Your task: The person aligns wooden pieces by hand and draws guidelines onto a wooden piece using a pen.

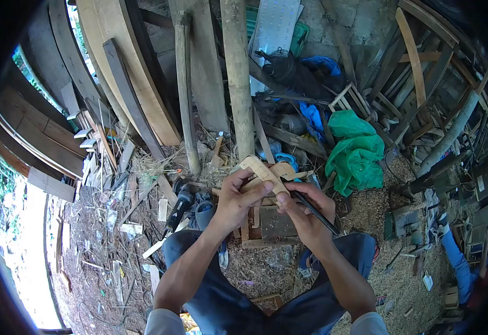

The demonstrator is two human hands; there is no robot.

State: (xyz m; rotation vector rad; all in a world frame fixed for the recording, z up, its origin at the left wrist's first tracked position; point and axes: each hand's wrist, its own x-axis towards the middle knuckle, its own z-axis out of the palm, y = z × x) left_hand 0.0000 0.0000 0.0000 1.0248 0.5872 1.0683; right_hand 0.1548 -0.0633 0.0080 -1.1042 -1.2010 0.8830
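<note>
A pale wooden piece (pixel 264 172) with a rounded end is held up in front of my knees. My left hand (pixel 239 200) is closed round it, thumb lying along its face. The thumb of my right hand (pixel 311 215) presses on the lower end of the same piece. Between the fingers of that hand is also a slim, dark, rod-like tool (pixel 317 213), slanting down to the right; its tip is hidden. Behind the held piece, more pale wood (pixel 284 168) shows, and I cannot tell whether it is part of it.
A dark power tool, likely an angle grinder (pixel 181 205), lies left of my hands. Below them stands a low wooden block (pixel 277 223). Upright poles (pixel 237 84) and leaning planks (pixel 126 72) rise ahead. A green plastic sheet (pixel 355 151) lies right. Wood scraps and shavings cover the ground.
</note>
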